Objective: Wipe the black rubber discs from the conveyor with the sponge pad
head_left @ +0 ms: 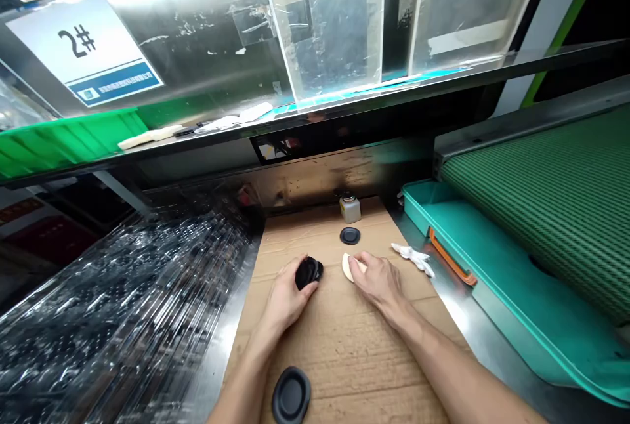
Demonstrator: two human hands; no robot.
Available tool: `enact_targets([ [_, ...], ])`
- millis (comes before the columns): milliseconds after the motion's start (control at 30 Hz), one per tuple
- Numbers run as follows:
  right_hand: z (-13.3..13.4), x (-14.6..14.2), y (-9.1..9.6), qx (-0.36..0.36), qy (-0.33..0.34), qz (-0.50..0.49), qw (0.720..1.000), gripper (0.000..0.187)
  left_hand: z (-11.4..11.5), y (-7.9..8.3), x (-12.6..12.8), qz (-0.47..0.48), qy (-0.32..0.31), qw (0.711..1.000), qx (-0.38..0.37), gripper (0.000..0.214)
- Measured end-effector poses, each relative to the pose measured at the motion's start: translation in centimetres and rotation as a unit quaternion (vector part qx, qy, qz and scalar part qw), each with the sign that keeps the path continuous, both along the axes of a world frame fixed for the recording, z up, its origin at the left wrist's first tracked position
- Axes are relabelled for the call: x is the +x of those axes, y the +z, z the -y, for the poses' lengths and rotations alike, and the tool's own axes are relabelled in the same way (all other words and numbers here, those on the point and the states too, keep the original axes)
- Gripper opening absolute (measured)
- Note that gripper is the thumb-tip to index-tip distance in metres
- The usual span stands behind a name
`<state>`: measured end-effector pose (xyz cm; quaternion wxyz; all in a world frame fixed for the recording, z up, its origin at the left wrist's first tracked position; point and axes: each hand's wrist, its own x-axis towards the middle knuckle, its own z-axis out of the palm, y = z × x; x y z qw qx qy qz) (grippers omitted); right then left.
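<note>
Tilting black part, long axis unclear

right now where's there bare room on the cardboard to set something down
The widest bare patch of cardboard lies between the near black dish and the right forearm. A smaller one lies beyond the left hand, left of the far disc. Crowded: around that disc, between small bottle and right hand.

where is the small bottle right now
In the head view, the small bottle stands near the far edge of the cardboard, toward its right side, just beyond a round black disc.
</note>
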<state>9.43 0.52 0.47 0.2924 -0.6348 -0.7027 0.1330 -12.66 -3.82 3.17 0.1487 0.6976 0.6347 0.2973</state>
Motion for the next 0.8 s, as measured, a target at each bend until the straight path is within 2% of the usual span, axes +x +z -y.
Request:
enact_targets([
  [100,0.4,-0.1,0.4,0.089,0.025,-0.018,0.996,0.029,0.4,0.2,0.3,0.09,-0.004,0.996,0.004,0.065],
  [167,0.8,-0.4,1.1,0.144,0.072,-0.055,0.985,0.03,0.9,0.6,0.9,0.152,-0.023,0.988,0.0,0.07],
  [233,1.5,-0.8,1.9,0.143,0.145,-0.128,0.971,0.033,1.4,1.1,1.6,0.215,-0.046,0.975,-0.007,0.076],
  [300,2.1,-1.2,2.6,0.072,0.224,-0.219,0.947,0.034,1.9,1.5,2.2,0.261,-0.067,0.963,-0.016,0.079],
  [367,2.6,-1.6,2.8,-0.035,0.272,-0.309,0.911,0.036,2.2,1.6,2.6,0.274,-0.081,0.958,-0.021,0.078],
  [433,2.7,-1.8,2.7,-0.128,0.285,-0.388,0.867,0.037,2.4,1.6,2.7,0.259,-0.085,0.962,-0.019,0.074],
  [500,2.6,-2.0,2.4,-0.191,0.285,-0.45,0.824,0.04,2.5,1.7,2.7,0.232,-0.085,0.969,-0.008,0.074],
  [633,2.4,-2.0,1.8,-0.261,0.287,-0.512,0.766,0.043,2.7,2.1,2.4,0.2,-0.098,0.975,0.025,0.078],
  [800,2.5,-2.1,1.2,-0.291,0.293,-0.531,0.74,0.047,3.0,2.6,2.1,0.209,-0.085,0.973,0.039,0.075],
])
